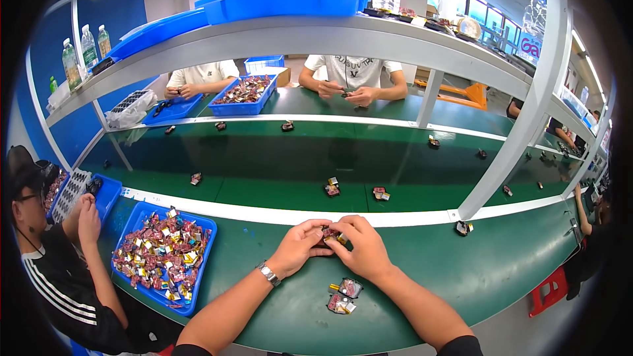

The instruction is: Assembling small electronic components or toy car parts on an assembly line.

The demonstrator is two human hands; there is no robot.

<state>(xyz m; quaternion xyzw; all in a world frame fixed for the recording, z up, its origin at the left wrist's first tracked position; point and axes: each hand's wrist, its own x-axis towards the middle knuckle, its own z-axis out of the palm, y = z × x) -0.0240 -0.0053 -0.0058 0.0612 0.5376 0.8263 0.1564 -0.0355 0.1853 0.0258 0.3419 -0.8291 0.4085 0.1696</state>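
Note:
My left hand [298, 248] and my right hand [361, 248] meet over the green table. Between their fingers they hold a small electronic part [328, 233] with a reddish board and a dark edge. Fingertips cover much of it. Nearer to me on the table lie two similar small parts, one [351, 287] just beyond the other [341, 304], each with a dark casing and a light or yellowish piece. A metal watch [269, 273] is on my left wrist.
Left of my arms stands a blue tray [210, 250] heaped with such parts, beside a seated co-worker [49, 270]. Beyond a white rail [283, 216], more parts [331, 187] lie scattered on a green belt. A shelf [283, 33] with a post [508, 132] spans overhead. Two people sit opposite.

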